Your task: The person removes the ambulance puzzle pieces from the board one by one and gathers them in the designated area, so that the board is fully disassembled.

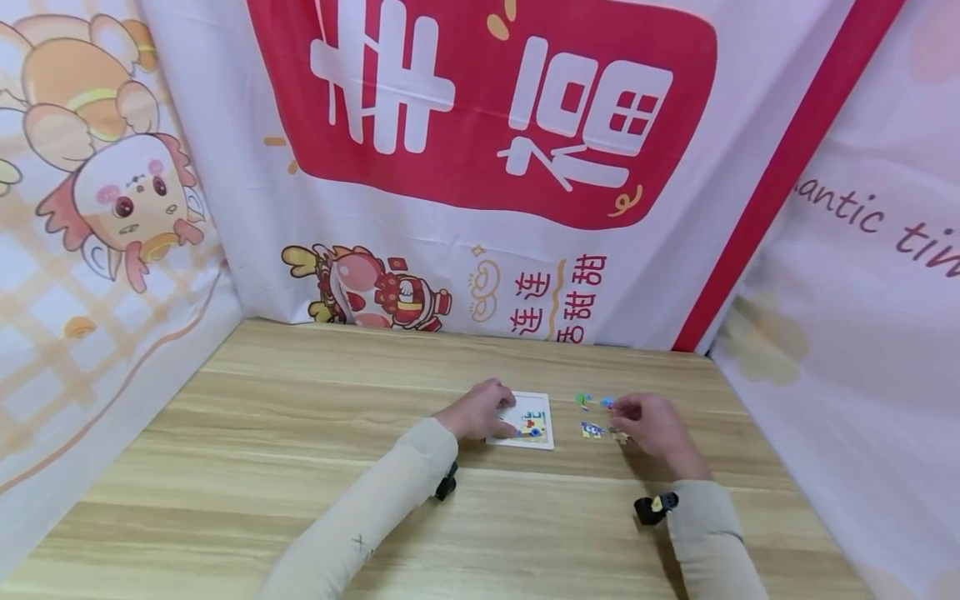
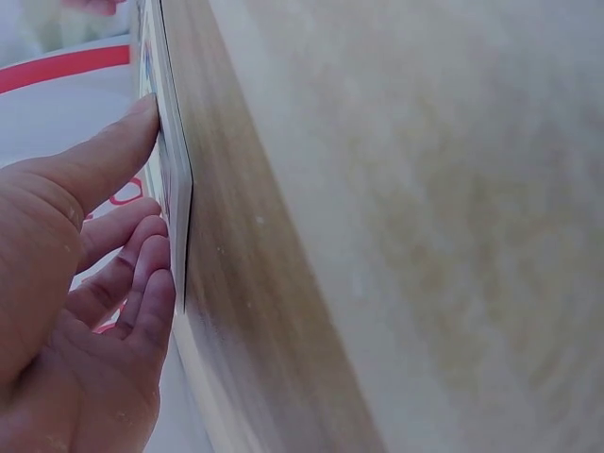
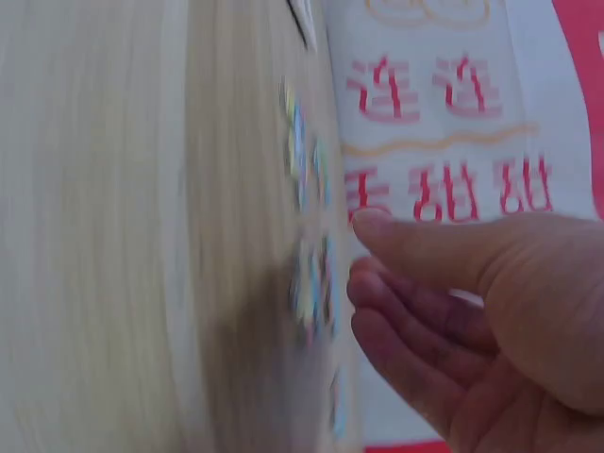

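Observation:
My left hand [image 1: 482, 411] rests on a white-framed jigsaw puzzle board [image 1: 551, 427]. In the left wrist view the thumb lies on its face, with the loosely bent fingertips against its edge. Colourful pieces fill the board's lower right part; bare white shows above them, and the hand hides its left side. My right hand [image 1: 651, 423] hovers over loose puzzle pieces, its thumb and fingertips slightly parted and nothing seen between them. Among these pieces are a green one [image 1: 583, 402], a blue-and-white one [image 1: 591, 430] and a tan one [image 1: 619, 436]. They look blurred in the right wrist view.
The wooden table [image 1: 337, 400] extends around the board and pieces. Behind it hangs a printed cloth [image 1: 480, 217] with red and white lettering, and more printed cloth closes off both sides. Each wrist wears a small black camera [image 1: 656, 507].

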A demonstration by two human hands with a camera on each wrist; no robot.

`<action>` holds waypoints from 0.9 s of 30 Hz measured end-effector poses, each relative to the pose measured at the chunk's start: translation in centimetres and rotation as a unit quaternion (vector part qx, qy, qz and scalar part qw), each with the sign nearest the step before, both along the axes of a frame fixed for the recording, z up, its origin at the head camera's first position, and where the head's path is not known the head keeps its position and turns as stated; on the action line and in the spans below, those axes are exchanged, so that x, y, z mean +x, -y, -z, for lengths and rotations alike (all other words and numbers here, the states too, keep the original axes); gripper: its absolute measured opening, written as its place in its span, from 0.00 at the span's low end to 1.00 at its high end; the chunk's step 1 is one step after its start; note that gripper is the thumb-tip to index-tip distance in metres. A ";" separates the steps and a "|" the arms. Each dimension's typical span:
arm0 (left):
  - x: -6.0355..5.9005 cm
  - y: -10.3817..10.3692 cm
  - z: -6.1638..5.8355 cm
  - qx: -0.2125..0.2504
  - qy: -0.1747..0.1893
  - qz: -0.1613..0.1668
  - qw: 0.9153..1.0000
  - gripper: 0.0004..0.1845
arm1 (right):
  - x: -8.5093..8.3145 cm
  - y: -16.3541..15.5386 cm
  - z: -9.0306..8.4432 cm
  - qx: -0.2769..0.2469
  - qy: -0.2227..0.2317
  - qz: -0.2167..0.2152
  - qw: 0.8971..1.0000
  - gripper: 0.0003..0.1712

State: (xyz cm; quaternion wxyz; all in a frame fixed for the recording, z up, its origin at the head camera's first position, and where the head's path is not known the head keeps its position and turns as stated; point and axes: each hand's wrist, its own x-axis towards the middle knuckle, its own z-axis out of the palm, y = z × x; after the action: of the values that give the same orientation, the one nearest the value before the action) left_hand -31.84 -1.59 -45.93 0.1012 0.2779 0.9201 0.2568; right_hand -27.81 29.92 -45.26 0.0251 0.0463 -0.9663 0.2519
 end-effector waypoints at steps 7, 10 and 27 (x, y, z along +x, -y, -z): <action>0.1 -0.1 0.1 0.004 -0.007 0.000 1.000 0.29 | 0.0 4.6 -0.7 0.002 -0.016 -0.121 0.993 0.19; 0.1 -0.3 0.3 0.000 -0.010 0.006 1.000 0.29 | -0.1 6.0 -0.6 0.006 -0.018 -0.156 0.988 0.20; -0.3 -0.3 -0.2 -0.027 -0.024 0.017 0.999 0.29 | -3.2 9.2 -0.6 0.050 0.038 -0.192 0.979 0.16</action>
State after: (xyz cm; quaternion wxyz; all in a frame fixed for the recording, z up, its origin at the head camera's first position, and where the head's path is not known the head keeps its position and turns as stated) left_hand -32.11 -1.28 -45.72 0.0904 0.2965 0.9241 0.2236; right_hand -30.99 20.70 -44.71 -0.0628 0.2222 -0.9512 0.2046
